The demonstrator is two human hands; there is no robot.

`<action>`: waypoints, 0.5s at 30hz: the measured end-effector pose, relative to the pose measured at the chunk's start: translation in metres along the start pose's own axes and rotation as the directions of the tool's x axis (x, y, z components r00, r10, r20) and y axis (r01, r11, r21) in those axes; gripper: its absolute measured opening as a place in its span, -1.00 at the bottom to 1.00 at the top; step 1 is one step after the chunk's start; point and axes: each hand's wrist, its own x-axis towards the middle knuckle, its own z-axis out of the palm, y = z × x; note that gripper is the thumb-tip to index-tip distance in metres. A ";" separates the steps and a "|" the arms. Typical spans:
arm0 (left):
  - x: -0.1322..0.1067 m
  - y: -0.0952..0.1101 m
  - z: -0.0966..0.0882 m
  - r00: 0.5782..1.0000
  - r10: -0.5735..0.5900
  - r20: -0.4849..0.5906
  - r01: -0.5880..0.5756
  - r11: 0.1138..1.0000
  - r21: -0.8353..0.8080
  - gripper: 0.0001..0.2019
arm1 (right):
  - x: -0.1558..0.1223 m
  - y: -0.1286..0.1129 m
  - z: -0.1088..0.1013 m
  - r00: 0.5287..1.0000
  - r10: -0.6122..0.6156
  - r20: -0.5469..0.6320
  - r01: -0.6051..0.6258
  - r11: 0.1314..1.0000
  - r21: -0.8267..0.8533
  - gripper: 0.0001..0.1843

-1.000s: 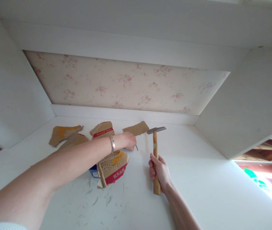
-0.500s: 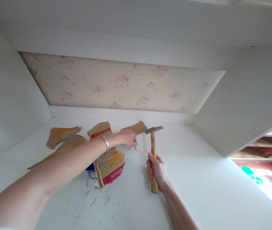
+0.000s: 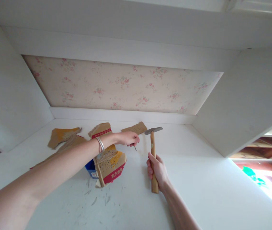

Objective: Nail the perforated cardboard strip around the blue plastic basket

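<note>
My right hand (image 3: 158, 169) is wrapped around the wooden handle of a hammer (image 3: 153, 143), its metal head pointing away over the white surface. My left hand (image 3: 129, 138), with a silver bracelet at the wrist, is closed with fingertips pinched together. A thin dark nail (image 3: 135, 148) shows just below those fingertips; its upper end is hidden by them. Beyond the left hand lies a small strip of perforated cardboard (image 3: 136, 128). Under and beside the left forearm is a larger torn cardboard piece (image 3: 112, 163), full of small holes, partly over a blue box (image 3: 91, 168).
More torn cardboard (image 3: 63, 135) lies at the left on the white surface (image 3: 136, 198), which has dark scuff marks near the front. White side panels (image 3: 236, 102) and a floral back wall (image 3: 124, 86) enclose it, with a panel overhead.
My left hand has shifted slightly right. Two thin nails showed below it before; now one shows. My right hand and the hammer have hardly moved.
</note>
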 end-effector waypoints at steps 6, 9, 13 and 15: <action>-0.052 0.013 -0.023 0.982 0.048 -0.182 -0.062 0.995 -0.074 -0.67 | -0.003 -0.003 0.002 1.000 0.003 -0.003 -0.003 1.000 -0.012 -0.58; -0.087 0.011 -0.024 0.961 0.058 -0.270 -0.121 0.968 -0.220 -0.69 | -0.004 -0.003 0.002 1.000 0.001 -0.003 -0.001 1.000 -0.021 -0.58; -0.128 0.011 -0.004 0.910 0.048 -0.413 -0.227 0.890 -0.396 -0.76 | -0.003 -0.002 0.001 1.000 0.002 -0.006 -0.002 0.999 -0.034 -0.56; -0.141 0.012 0.011 0.880 0.005 -0.474 -0.228 0.882 -0.413 -0.78 | -0.003 -0.001 0.001 1.000 0.002 -0.006 -0.002 0.999 -0.037 -0.56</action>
